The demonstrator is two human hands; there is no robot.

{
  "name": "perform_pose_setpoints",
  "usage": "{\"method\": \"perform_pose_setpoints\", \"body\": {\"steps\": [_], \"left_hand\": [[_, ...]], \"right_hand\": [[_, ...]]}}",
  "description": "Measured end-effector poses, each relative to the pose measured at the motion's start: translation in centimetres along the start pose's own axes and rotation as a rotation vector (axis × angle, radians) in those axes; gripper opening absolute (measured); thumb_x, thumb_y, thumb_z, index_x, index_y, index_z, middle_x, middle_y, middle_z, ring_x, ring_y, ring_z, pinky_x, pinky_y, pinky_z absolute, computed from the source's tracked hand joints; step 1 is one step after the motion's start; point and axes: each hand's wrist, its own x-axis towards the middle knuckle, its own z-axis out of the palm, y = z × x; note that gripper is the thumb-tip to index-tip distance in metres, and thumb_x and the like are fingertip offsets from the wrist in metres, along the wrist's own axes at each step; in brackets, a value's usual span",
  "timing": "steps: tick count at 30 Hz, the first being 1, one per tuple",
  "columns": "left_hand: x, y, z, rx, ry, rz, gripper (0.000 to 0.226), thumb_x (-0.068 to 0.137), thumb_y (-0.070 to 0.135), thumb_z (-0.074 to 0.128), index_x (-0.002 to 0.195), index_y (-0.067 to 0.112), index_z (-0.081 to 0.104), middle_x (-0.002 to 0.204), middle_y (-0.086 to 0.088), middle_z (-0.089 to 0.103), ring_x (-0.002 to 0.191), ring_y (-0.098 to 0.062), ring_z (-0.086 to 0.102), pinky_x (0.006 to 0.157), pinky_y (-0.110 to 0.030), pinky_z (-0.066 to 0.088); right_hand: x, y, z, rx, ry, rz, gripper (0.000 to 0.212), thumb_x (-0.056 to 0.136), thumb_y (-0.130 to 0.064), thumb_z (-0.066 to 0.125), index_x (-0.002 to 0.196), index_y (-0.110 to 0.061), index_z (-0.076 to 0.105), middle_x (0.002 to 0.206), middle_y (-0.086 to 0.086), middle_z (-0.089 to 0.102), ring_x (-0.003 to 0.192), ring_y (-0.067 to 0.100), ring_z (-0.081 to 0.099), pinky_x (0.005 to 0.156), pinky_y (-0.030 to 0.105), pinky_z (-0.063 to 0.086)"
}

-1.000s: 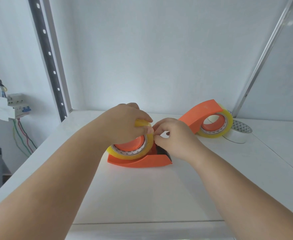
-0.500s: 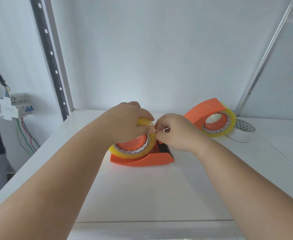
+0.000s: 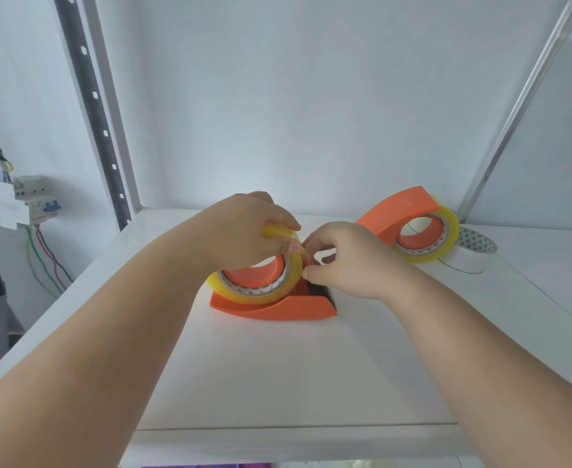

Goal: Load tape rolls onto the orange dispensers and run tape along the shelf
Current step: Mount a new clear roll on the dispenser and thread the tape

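1. The shelf (image 3: 277, 373) is a smooth white board with a matte face and a squared front lip, framed by pale metal posts; the left post (image 3: 92, 106) carries a dark strip punched with round holes.
2. The near dispenser (image 3: 274, 307) is glossy orange plastic with a curved, boat-shaped base and a dark toothed cutter at its right end. It lies in the middle of the shelf.
3. On its orange hub sits a tape roll (image 3: 254, 292), translucent yellow and shiny, with a white inner core printed in small dark triangles. No writing on it can be read.
4. The left hand (image 3: 250, 231) grasps the top of this roll, fingers curled over the yellow rim.
5. The right hand (image 3: 348, 258) has its fingers bent, the tips meeting the roll's right edge just beside the left fingers. It seems to pinch at the tape there, though whether a loose end is caught I cannot tell.
6. A second dispenser (image 3: 396, 214), the same orange plastic with an arched hood, stands at the back right of the shelf and holds another yellow roll (image 3: 440, 244).
7. Touching it on the right lies a spare white roll (image 3: 473, 255), flat, its upper face patterned with grey triangles.
8. On the wall to the left hangs a white breaker box (image 3: 21, 204) with green and red wires hanging below it.
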Motion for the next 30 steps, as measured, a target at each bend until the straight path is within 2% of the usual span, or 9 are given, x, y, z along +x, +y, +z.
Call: {"method": "perform_pose_setpoints", "body": {"steps": [5, 8, 15, 20, 25, 28, 30], "left_hand": [[0.1, 0.1, -0.3, -0.027, -0.032, -0.002, 0.029, 0.086, 0.046, 0.059, 0.114, 0.041, 0.063, 0.103, 0.017, 0.049, 0.101, -0.008, 0.052, 0.086, -0.024, 0.038], [0.1, 0.1, -0.3, -0.029, -0.042, -0.002, 0.029, 0.085, 0.046, 0.059, 0.114, 0.042, 0.063, 0.103, 0.017, 0.049, 0.101, -0.008, 0.052, 0.086, -0.024, 0.038], [-0.2, -0.3, -0.4, -0.055, -0.026, -0.019, 0.029, 0.085, 0.048, 0.058, 0.114, 0.043, 0.062, 0.107, 0.015, 0.051, 0.102, -0.008, 0.052, 0.088, -0.025, 0.039], [-0.1, -0.2, -0.7, -0.039, -0.046, -0.008, 0.030, 0.085, 0.048, 0.059, 0.114, 0.043, 0.062, 0.106, 0.016, 0.050, 0.104, -0.009, 0.051, 0.091, -0.028, 0.040], [-0.3, -0.6, -0.7, -0.064, -0.045, -0.008, 0.028, 0.085, 0.047, 0.059, 0.113, 0.045, 0.062, 0.106, 0.018, 0.050, 0.103, -0.006, 0.050, 0.085, -0.023, 0.037], [-0.2, -0.5, -0.6, -0.046, -0.038, 0.003, 0.029, 0.086, 0.047, 0.058, 0.115, 0.044, 0.061, 0.107, 0.016, 0.050, 0.103, -0.008, 0.051, 0.088, -0.025, 0.038], [-0.1, -0.3, -0.6, -0.042, -0.037, -0.001, 0.030, 0.086, 0.046, 0.058, 0.115, 0.043, 0.061, 0.108, 0.015, 0.050, 0.103, -0.008, 0.051, 0.089, -0.026, 0.039]], "right_hand": [[-0.6, -1.0, 0.5, -0.154, 0.026, -0.010, 0.007, 0.075, -0.021, 0.074, 0.079, -0.016, 0.072, 0.101, -0.002, 0.062, 0.092, 0.017, 0.059, 0.082, 0.040, 0.051], [-0.5, -0.8, 0.4, -0.120, 0.021, 0.006, 0.005, 0.075, -0.018, 0.074, 0.079, -0.015, 0.075, 0.103, -0.003, 0.062, 0.094, 0.015, 0.058, 0.083, 0.038, 0.050], [-0.8, 0.2, 3.4, 0.040, 0.299, -0.014, 0.010, 0.077, -0.009, 0.060, 0.067, -0.010, 0.062, 0.092, -0.001, 0.063, 0.089, 0.017, 0.058, 0.076, 0.041, 0.051], [-0.7, 0.1, 3.2, -0.070, 0.310, -0.055, 0.011, 0.078, -0.011, 0.054, 0.069, -0.011, 0.060, 0.089, -0.003, 0.069, 0.082, 0.019, 0.058, 0.069, 0.039, 0.050], [-0.8, -0.2, 2.0, -0.017, 0.288, -0.021, 0.012, 0.083, -0.011, 0.054, 0.073, -0.014, 0.059, 0.108, -0.005, 0.069, 0.095, 0.016, 0.061, 0.079, 0.036, 0.051], [-1.1, -0.4, 1.6, -0.085, 0.263, -0.043, 0.008, 0.083, -0.015, 0.057, 0.079, -0.014, 0.064, 0.111, 0.000, 0.067, 0.099, 0.019, 0.059, 0.083, 0.038, 0.050], [-1.2, -0.5, 1.5, -0.147, 0.282, -0.055, 0.008, 0.084, -0.018, 0.058, 0.083, -0.015, 0.066, 0.114, -0.002, 0.064, 0.107, 0.018, 0.055, 0.084, 0.033, 0.047]]}}
